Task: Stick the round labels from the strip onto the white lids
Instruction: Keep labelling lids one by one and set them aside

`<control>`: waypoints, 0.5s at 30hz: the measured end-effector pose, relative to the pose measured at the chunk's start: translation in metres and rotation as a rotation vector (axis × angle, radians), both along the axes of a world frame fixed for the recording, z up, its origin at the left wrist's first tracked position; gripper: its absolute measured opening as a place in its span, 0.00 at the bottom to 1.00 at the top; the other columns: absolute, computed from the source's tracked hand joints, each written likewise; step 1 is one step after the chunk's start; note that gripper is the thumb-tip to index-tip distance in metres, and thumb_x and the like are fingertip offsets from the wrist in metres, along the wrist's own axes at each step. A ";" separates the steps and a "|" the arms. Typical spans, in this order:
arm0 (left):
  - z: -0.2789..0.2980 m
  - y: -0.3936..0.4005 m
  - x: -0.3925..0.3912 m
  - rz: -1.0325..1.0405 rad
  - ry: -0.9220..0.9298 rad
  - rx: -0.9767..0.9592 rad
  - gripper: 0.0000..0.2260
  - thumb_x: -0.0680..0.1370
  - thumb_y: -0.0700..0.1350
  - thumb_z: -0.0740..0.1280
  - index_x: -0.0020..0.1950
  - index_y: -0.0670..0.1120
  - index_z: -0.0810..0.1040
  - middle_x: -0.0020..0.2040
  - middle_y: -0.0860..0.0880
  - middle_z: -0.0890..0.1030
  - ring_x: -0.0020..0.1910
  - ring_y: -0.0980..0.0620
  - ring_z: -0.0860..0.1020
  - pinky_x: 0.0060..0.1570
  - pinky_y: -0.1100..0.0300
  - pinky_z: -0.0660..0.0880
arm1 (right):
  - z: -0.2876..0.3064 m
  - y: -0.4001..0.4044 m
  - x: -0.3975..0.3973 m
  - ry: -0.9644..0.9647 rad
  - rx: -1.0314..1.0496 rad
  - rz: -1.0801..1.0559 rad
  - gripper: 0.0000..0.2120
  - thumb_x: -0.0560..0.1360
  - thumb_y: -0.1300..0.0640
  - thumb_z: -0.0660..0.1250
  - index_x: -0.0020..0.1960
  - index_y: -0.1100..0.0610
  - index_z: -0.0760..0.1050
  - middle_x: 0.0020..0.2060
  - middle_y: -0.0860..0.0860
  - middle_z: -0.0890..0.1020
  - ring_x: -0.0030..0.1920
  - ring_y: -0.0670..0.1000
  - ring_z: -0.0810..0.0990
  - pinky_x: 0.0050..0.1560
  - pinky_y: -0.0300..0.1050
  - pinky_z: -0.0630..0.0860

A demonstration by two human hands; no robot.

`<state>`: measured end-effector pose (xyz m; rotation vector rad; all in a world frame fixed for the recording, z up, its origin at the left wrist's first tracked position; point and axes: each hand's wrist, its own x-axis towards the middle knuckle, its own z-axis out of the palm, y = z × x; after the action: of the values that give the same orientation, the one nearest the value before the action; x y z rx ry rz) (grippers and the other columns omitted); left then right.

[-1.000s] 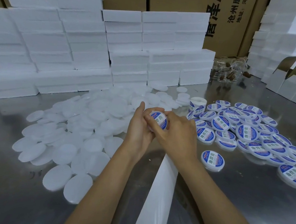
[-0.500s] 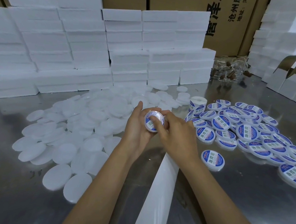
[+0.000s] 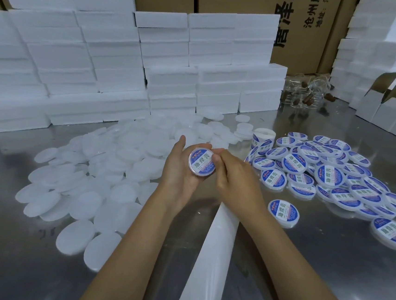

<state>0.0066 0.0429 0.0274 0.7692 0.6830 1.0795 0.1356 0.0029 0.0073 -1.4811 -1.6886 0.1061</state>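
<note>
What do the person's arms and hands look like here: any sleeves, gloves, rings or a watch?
Both forearms are bare up to the frame's lower edge; no sleeve shows. The left hand and right hand wear no gloves. No ring, watch or wristband is visible on the sides facing the head camera. The right thumbnail looks short and unpainted; the other nails are hidden or too small to judge.

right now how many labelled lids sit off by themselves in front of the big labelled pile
2. One labelled lid lies on the steel table beside the right forearm; another lies further right, near the frame edge.
</note>
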 end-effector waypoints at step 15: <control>0.000 -0.002 -0.001 -0.042 0.024 0.044 0.24 0.86 0.56 0.52 0.56 0.37 0.77 0.47 0.39 0.86 0.44 0.45 0.86 0.45 0.55 0.82 | -0.005 0.003 0.000 0.096 0.056 -0.005 0.06 0.82 0.46 0.63 0.46 0.45 0.70 0.28 0.38 0.72 0.32 0.40 0.73 0.49 0.48 0.70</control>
<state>0.0051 0.0407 0.0278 0.8324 0.6623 1.0512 0.1351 0.0060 0.0026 -1.4164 -1.5991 0.1243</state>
